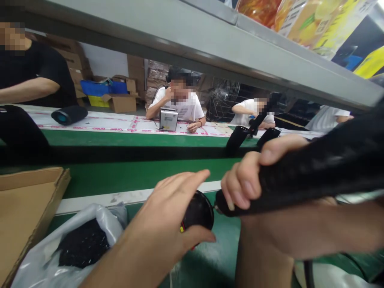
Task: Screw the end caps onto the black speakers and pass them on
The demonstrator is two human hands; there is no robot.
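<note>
My left hand (168, 212) curls around a black round part (201, 212) with the thumb below and the fingers above. A bit of red and yellow, perhaps wires, shows at its lower edge. My right hand (244, 178) grips a long black electric screwdriver (303, 180), held nearly level and pointing left. Its thin metal bit meets or nearly meets the face of the round part; I cannot tell whether they touch. Beside my left forearm lies a clear plastic bag (117, 218) holding many small black pieces (82, 246).
At the left stands an open cardboard box (30, 200). A green belt (135, 172) runs across, with dark cylindrical speakers (69, 115) on the far side. A metal shelf (150, 36) crosses overhead, bearing drink bottles (312, 20). Several people sit opposite.
</note>
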